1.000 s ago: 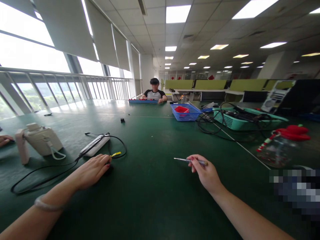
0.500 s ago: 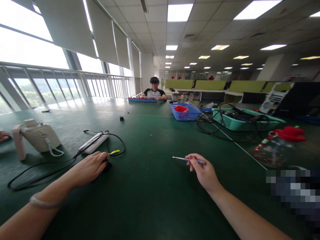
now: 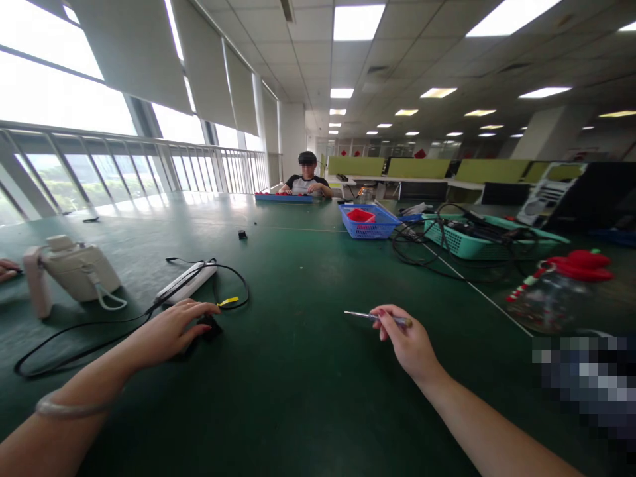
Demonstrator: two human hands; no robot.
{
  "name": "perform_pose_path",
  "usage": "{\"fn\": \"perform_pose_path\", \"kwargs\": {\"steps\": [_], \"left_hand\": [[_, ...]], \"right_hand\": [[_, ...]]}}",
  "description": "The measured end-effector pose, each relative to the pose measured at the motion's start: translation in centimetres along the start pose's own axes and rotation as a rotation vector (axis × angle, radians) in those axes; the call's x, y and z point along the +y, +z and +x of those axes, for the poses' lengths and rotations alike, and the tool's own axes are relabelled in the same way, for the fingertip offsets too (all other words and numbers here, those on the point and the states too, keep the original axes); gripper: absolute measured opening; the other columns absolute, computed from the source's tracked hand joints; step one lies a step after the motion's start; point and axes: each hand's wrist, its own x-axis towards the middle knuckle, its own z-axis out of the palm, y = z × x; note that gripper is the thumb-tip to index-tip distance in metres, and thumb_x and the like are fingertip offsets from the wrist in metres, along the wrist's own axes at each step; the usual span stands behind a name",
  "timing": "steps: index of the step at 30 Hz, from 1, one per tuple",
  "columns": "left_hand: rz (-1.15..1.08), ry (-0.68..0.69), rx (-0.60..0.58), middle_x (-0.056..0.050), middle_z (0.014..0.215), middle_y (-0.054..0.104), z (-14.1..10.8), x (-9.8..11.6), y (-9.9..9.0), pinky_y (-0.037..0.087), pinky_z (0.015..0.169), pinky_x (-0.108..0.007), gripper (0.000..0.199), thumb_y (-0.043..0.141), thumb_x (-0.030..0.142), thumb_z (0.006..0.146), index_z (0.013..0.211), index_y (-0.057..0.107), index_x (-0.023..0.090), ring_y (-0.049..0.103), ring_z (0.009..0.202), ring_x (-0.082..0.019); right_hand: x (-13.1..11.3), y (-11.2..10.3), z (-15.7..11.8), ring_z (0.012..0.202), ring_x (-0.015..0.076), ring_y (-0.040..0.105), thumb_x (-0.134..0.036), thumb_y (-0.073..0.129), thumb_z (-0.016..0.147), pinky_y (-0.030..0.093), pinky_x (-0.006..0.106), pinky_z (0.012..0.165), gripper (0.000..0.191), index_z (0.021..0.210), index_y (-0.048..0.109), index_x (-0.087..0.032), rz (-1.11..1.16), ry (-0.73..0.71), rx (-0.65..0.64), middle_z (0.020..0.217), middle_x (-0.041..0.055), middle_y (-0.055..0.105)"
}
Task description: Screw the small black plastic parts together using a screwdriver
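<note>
On the green table (image 3: 298,371), a small black object (image 3: 211,326) lies under and beside the fingertips of my left hand (image 3: 173,326). Those fingers are spread over it, thumb apart from the forefinger, and the hand hides part of the object. A white power strip (image 3: 187,283) with a black cable (image 3: 82,324) lies just beyond the left hand; the cable carries a yellow tag (image 3: 228,301). My right hand (image 3: 405,338) holds a small screwdriver (image 3: 362,315) between thumb and fingers, its metal tip pointing left above the table.
At the left stands a beige bottle-like container (image 3: 82,268). A small black block (image 3: 242,234) lies farther back. Blue basket (image 3: 370,228), green basket (image 3: 464,245) with cables, and a red-lidded jar (image 3: 556,298) are at the right. A person (image 3: 307,179) sits across the table.
My left thumb and fingers have spread apart, and the hand has shifted slightly left, showing more of the black object. The right hand, with the screwdriver, has barely moved.
</note>
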Motion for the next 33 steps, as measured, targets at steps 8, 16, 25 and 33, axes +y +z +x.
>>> {"fn": "perform_pose_path", "kwargs": {"steps": [8, 16, 25, 33], "left_hand": [[-0.083, 0.065, -0.056, -0.004, 0.116, 0.067, 0.2, -0.7, -0.2, 0.047, 0.098, -0.030, 0.037, 0.050, 0.047, 0.087, 0.114, 0.068, 0.029, 0.060, 0.109, -0.023], [-0.119, -0.055, -0.059, -0.009, 0.116, 0.065, 0.2, -0.9, -0.5, 0.045, 0.098, -0.040, 0.049, 0.052, 0.058, 0.083, 0.119, 0.067, 0.029, 0.058, 0.109, -0.030], [0.089, -0.041, -0.042, -0.007, 0.115, 0.066, 0.4, -1.2, -0.4, 0.042, 0.097, -0.039, 0.044, 0.050, 0.056, 0.085, 0.121, 0.065, 0.035, 0.058, 0.108, -0.031], [0.115, -0.048, -0.059, -0.007, 0.112, 0.065, 0.5, -1.1, 0.0, 0.042, 0.095, -0.039, 0.046, 0.050, 0.051, 0.085, 0.126, 0.061, 0.036, 0.058, 0.104, -0.030]], "right_hand": [[0.0, 0.0, 0.1, 0.065, 0.0167, 0.056, -0.055, 0.046, 0.091, 0.047, 0.031, 0.062, 0.041, 0.092, 0.064, -0.019, 0.001, 0.012, -0.009, 0.074, 0.0029, 0.061], [-0.1, 0.0, 0.0, 0.063, 0.0172, 0.056, -0.060, 0.047, 0.088, 0.048, 0.031, 0.059, 0.045, 0.090, 0.066, -0.019, -0.011, 0.019, 0.006, 0.071, 0.0032, 0.061], [-0.3, 0.0, 0.0, 0.063, 0.0169, 0.057, -0.058, 0.049, 0.089, 0.048, 0.032, 0.061, 0.043, 0.089, 0.067, -0.019, -0.004, -0.009, 0.013, 0.071, 0.0032, 0.061], [-0.4, 0.0, -0.1, 0.062, 0.0167, 0.057, -0.059, 0.049, 0.088, 0.048, 0.031, 0.060, 0.044, 0.090, 0.067, -0.019, -0.010, -0.015, 0.009, 0.071, 0.0032, 0.061]]}}
